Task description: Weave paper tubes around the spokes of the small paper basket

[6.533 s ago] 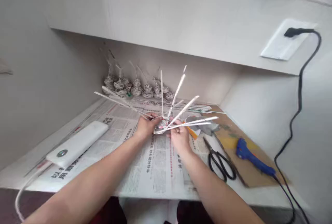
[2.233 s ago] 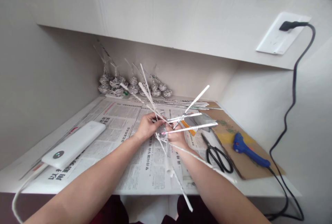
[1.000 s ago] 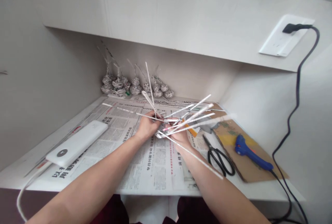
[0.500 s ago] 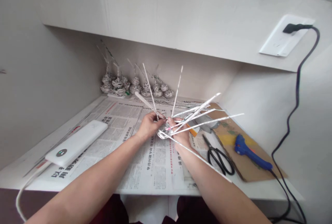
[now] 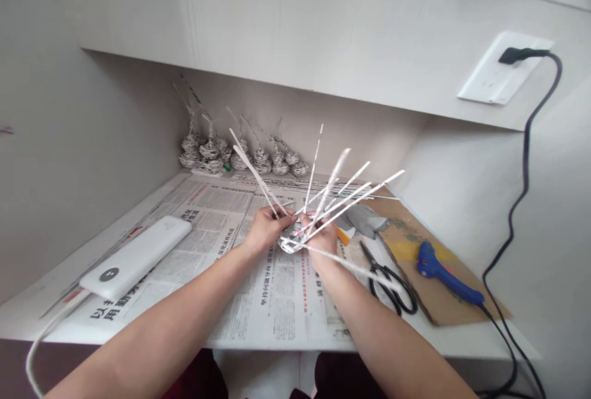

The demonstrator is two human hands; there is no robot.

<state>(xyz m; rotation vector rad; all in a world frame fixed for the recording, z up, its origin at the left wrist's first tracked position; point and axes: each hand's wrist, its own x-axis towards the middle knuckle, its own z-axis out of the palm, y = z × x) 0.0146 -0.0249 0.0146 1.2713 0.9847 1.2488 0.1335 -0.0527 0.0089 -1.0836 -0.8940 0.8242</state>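
Note:
Between my hands is a small woven piece of rolled newspaper strips [image 5: 289, 244], held just above the newspaper-covered desk. Several long paper strips [image 5: 330, 183] fan out from it, upward and to the right, and one crosses over my right forearm. My left hand [image 5: 266, 226] is closed, thumb and fingers pinching the piece's left side by the base of two strips [image 5: 253, 169]. My right hand [image 5: 322, 234] is closed round the right side, partly hidden behind the strips. The fingertips of both hands nearly meet at the weave.
Several gourd-shaped woven pieces [image 5: 210, 156] stand along the back wall. A white power bank [image 5: 136, 257] with a cable lies left. To the right are black scissors [image 5: 392, 282], a blue glue gun [image 5: 446, 273] on cardboard [image 5: 462, 313], and grey cloth-like material [image 5: 367, 221]. Newspaper [image 5: 240, 300] covers the desk.
The woven piece has turned a little in my hands. Its strips have swung left and up, and the two left strips now lie close together. Both hands keep their grip.

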